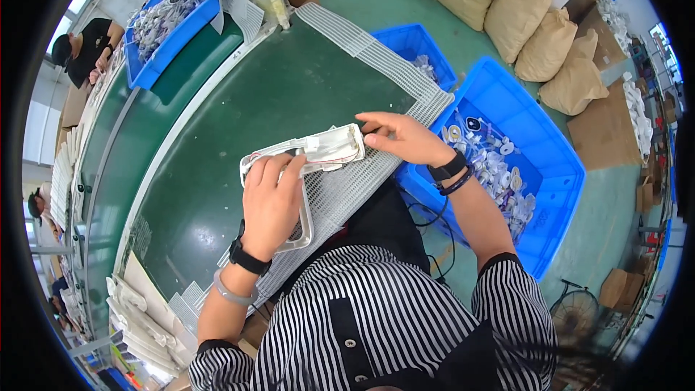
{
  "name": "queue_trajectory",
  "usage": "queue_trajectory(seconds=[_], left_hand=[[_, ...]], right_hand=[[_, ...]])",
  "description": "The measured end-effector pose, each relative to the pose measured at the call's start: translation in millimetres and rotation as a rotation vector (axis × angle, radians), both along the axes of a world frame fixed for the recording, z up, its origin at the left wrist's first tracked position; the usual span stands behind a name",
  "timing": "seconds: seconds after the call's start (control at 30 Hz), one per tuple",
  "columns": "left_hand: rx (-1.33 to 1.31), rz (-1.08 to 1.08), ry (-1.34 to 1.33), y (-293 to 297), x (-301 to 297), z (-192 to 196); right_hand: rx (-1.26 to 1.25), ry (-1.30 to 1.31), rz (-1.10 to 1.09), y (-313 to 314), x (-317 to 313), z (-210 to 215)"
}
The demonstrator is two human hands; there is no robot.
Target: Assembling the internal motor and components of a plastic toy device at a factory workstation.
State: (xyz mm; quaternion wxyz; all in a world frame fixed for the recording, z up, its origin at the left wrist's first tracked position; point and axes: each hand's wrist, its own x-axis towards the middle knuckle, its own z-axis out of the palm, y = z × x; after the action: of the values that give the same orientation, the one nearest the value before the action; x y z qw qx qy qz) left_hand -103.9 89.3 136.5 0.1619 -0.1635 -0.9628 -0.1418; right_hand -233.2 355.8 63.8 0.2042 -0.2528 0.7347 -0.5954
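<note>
A long white plastic housing, hollow side up with a thin red wire inside, lies over the near edge of the green table. My left hand has its fingers closed on the left end of this housing. Under that hand, a pale frame with a rounded end rests on the mesh strip; part of it is hidden. My right hand is at the housing's right end with thumb and fingers apart. Whether its fingertips touch the housing I cannot tell.
A large blue bin of small white parts stands to my right, with a smaller blue bin behind it. Another full blue bin sits far left by a conveyor. Tan sacks line the back. A person works at far left.
</note>
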Motion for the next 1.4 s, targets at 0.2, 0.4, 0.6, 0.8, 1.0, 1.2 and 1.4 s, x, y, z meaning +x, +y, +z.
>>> queue_trajectory(seconds=[0.2, 0.4, 0.6, 0.8, 1.0, 1.2, 1.4], left_hand=[[0.016, 0.126, -0.068, -29, 21, -18], [-0.111, 0.251, 0.021, -31, 16, -24], [-0.033, 0.244, 0.071, -45, 7, -24], [-0.06, 0.135, 0.109, -62, 8, -33], [-0.196, -0.029, -0.051, -73, 18, -37], [-0.266, -0.022, -0.157, -69, 26, -30], [-0.21, -0.02, -0.191, -69, 26, -33]], right_hand=[[0.172, 0.707, -0.078, -27, 24, 40], [0.421, 0.958, 0.05, -49, 32, 42], [0.445, 0.99, 0.14, -51, 28, 37], [0.393, 0.92, 0.116, -52, 22, 32], [0.411, 0.872, 0.028, -60, 28, 32], [0.437, 0.922, 0.06, -56, 27, 24], [0.434, 0.936, 0.2, -52, 24, 26]])
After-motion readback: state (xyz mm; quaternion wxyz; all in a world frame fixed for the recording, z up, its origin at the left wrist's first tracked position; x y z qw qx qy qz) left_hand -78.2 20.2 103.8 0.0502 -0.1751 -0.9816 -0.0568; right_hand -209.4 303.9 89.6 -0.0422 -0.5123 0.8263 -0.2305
